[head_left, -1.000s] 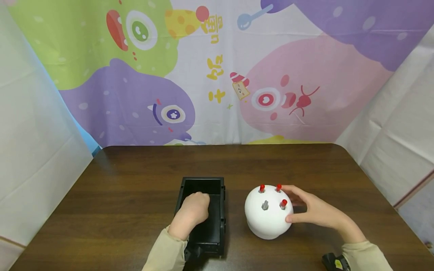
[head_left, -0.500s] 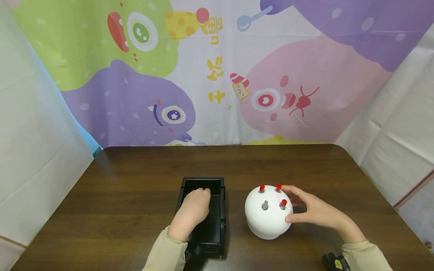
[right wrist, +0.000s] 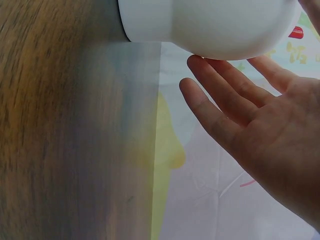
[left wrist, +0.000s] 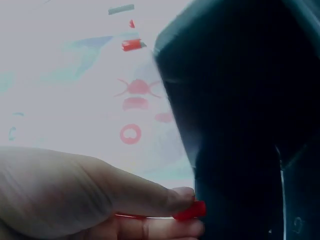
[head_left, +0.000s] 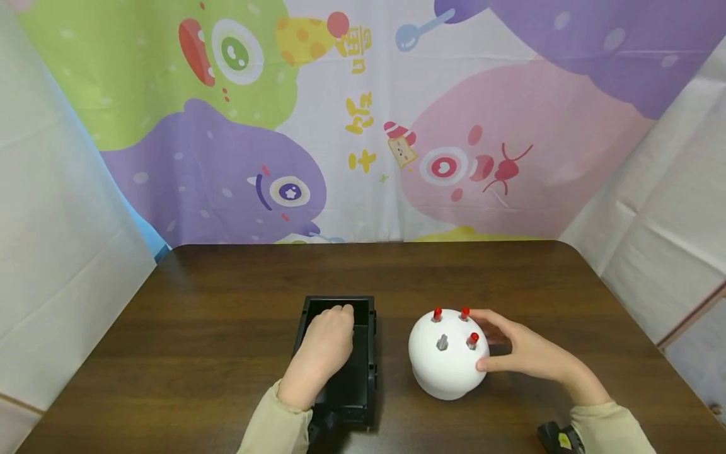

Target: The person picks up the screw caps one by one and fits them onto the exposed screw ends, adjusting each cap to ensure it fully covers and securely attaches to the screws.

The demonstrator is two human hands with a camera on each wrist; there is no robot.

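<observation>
Over the black box, my left hand reaches down inside its walls. In the left wrist view, thumb and forefinger of that hand pinch a small red cylindrical piece close to the box's dark wall. To the right stands a white domed object on the table, with red-tipped pegs and one bare grey peg on its top. My right hand rests against the dome's right side, thumb in front and fingers behind. The right wrist view shows those fingers extended, with one tip apart from the dome.
The brown wooden table runs back to a cartoon-printed cloth. White cloth hangs at both sides. A black strapped device is beside my right sleeve.
My left hand has moved slightly away from me and up within the box. My right hand and the white dome stay where they were.
</observation>
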